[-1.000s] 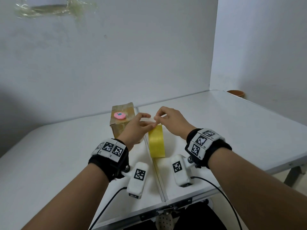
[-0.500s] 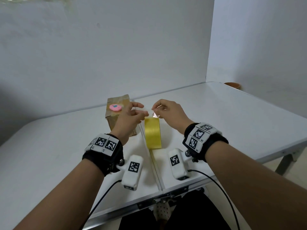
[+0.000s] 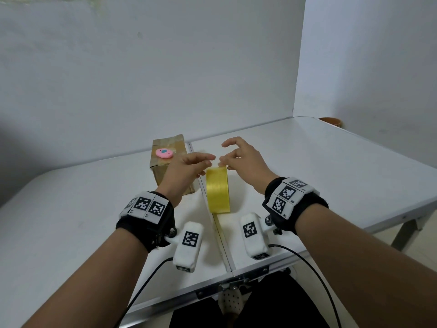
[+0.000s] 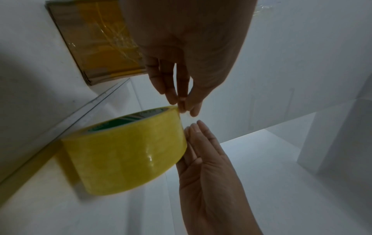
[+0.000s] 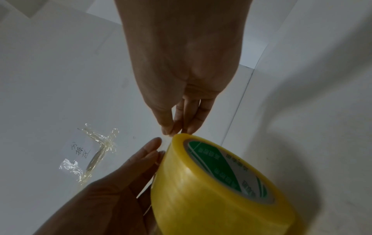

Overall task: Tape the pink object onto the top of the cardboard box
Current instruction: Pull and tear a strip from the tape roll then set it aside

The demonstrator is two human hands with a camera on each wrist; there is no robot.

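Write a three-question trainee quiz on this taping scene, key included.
1. True or false: the pink object lies on top of the cardboard box.
2. The yellow tape roll is: A) on the box; B) standing on edge on the table; C) lifted in the air.
3. Which hand is nearer the box?
Key: 1 true; 2 B; 3 the left hand.
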